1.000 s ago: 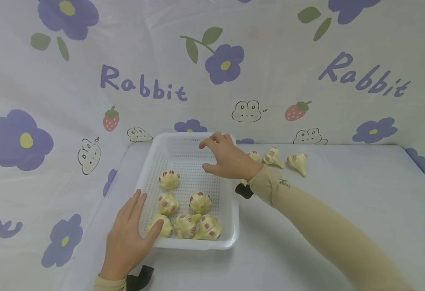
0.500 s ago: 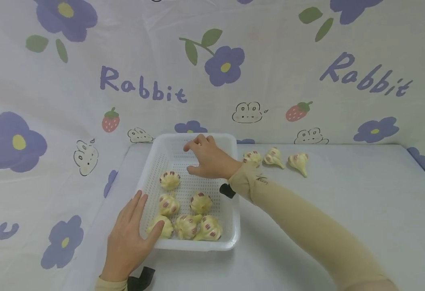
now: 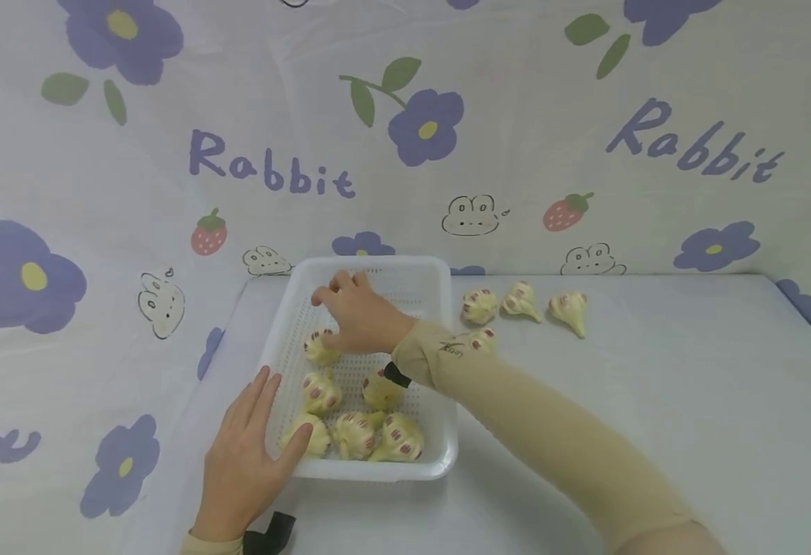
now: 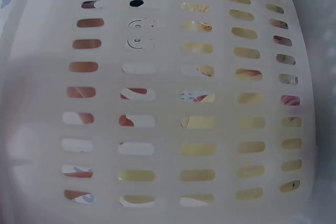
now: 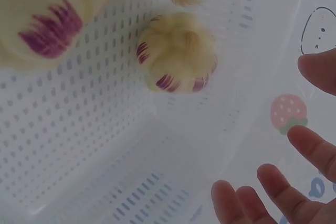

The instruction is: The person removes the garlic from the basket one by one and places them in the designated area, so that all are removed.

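Observation:
A white slotted plastic basket (image 3: pixel 440 462) stands on the table with several garlic bulbs, marked with purple, in it. My left hand (image 3: pixel 246 455) rests at its near left corner, fingers straight along the outer side and thumb over the rim. Over the basket's left half reaches my right hand (image 3: pixel 364 316), fingers spread and holding nothing. Its thumb overlaps the leftmost far garlic bulb (image 3: pixel 317 348) in the head view. The right wrist view shows a garlic bulb (image 5: pixel 178 53) apart from the spread fingers. In the left wrist view the slotted basket wall (image 4: pixel 168 135) fills the picture.
Right of the basket several more garlic bulbs lie on the white table (image 3: pixel 620 385), among them one with a long stem (image 3: pixel 569 310). The right sleeve (image 3: pixel 544 424) partly covers another garlic bulb (image 3: pixel 482 339). A printed cloth (image 3: pixel 516 116) hangs behind the table.
My right hand has moved left across the basket, from its right rim toward the left-side garlic bulb. Its fingers stay spread. The left hand has stayed in place.

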A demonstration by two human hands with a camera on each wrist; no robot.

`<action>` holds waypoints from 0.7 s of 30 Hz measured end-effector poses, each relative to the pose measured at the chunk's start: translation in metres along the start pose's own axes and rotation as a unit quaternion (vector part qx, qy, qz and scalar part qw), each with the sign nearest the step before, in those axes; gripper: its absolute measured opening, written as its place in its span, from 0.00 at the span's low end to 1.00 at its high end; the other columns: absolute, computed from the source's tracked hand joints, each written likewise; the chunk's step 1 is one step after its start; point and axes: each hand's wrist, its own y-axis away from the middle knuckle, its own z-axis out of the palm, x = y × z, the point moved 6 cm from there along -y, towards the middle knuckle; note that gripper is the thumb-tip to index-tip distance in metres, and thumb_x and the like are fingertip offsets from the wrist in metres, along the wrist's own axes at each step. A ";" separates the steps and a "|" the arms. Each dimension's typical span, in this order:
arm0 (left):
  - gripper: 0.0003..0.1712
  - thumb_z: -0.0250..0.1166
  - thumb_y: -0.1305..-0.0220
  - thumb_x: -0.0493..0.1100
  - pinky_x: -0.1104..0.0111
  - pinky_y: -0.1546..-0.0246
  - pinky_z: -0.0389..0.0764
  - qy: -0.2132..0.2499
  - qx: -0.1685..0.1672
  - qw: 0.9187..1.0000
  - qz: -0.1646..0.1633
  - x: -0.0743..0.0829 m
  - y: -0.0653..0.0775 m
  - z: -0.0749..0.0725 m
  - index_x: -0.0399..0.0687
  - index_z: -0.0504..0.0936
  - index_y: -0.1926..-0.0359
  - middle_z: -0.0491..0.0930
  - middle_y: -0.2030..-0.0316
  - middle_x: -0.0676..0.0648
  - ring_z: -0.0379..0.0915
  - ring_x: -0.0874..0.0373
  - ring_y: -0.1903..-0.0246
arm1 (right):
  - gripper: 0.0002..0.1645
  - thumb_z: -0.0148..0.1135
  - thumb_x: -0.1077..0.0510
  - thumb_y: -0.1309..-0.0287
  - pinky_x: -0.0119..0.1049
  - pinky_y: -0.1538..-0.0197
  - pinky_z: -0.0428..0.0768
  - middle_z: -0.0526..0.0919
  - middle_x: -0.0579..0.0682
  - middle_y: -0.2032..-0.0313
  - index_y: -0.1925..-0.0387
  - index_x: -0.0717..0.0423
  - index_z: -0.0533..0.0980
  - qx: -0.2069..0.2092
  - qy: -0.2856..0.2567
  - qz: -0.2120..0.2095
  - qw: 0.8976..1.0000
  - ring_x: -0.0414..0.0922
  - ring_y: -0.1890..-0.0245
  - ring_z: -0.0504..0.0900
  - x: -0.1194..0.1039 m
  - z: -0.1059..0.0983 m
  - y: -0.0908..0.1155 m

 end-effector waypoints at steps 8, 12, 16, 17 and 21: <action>0.46 0.73 0.43 0.54 0.36 0.43 0.79 0.008 0.011 1.000 0.013 0.000 0.001 -0.001 0.39 0.72 0.27 0.71 0.27 0.38 0.71 0.36 0.33 | 0.31 0.66 0.51 0.32 0.42 0.45 0.80 0.68 0.58 0.35 0.31 0.53 0.71 -0.015 -0.017 0.008 1.000 0.56 0.38 0.65 -0.008 0.005 -0.009; 0.45 0.73 0.42 0.54 0.36 0.42 0.78 0.007 0.009 1.000 0.011 0.000 0.001 -0.001 0.39 0.72 0.27 0.71 0.27 0.38 0.70 0.35 0.32 | 0.32 0.66 0.51 0.33 0.40 0.47 0.81 0.68 0.58 0.34 0.30 0.50 0.71 -0.028 -0.003 0.009 1.000 0.54 0.38 0.66 -0.010 0.011 -0.015; 0.46 0.73 0.42 0.55 0.36 0.41 0.77 0.005 0.008 1.000 0.010 -0.001 0.002 0.000 0.40 0.72 0.27 0.71 0.27 0.38 0.70 0.35 0.32 | 0.33 0.64 0.53 0.34 0.39 0.51 0.81 0.68 0.57 0.34 0.29 0.45 0.71 -0.037 0.008 0.006 0.999 0.54 0.39 0.66 -0.011 0.019 -0.020; 0.46 0.73 0.43 0.55 0.36 0.41 0.78 0.004 0.008 1.000 0.010 -0.001 0.002 0.000 0.40 0.72 0.27 0.71 0.27 0.38 0.70 0.35 0.32 | 0.33 0.64 0.53 0.35 0.38 0.52 0.81 0.68 0.57 0.34 0.29 0.44 0.71 -0.039 0.009 0.004 0.999 0.54 0.39 0.66 -0.011 0.021 -0.021; 0.46 0.73 0.43 0.55 0.37 0.41 0.77 0.006 0.009 1.000 0.010 -0.001 0.003 0.000 0.40 0.72 0.27 0.71 0.27 0.38 0.70 0.36 0.32 | 0.32 0.63 0.55 0.34 0.37 0.55 0.79 0.68 0.58 0.34 0.29 0.42 0.72 -0.055 0.008 0.003 0.998 0.53 0.41 0.65 -0.011 0.031 -0.023</action>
